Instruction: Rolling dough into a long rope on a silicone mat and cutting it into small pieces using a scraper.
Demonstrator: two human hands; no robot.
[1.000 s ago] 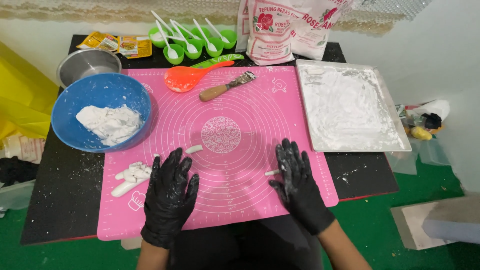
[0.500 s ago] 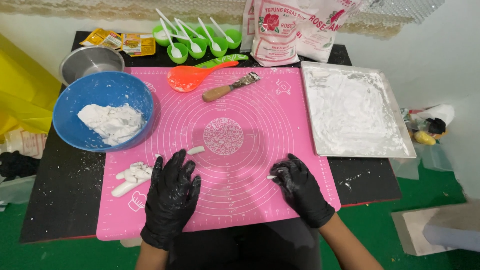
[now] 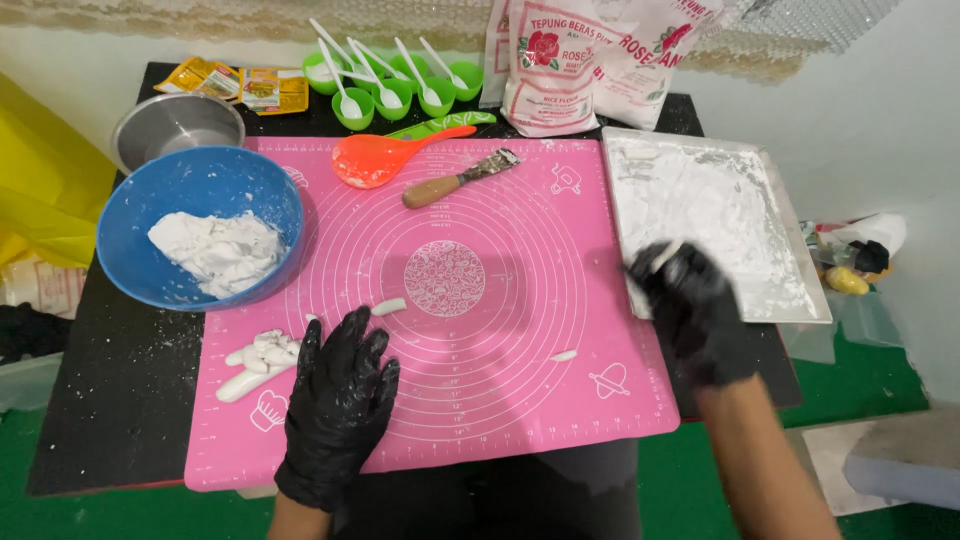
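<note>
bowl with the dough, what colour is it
Blue; the bowl shows best in the head view, holding white dough.

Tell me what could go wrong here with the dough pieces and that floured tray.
The right hand is blurred at the corner of the floured tray, which sits near the table edge; a nudge might tip it. The left hand lies flat beside the small dough pieces and could squash them. A stray piece may stick to the pink mat.
</note>
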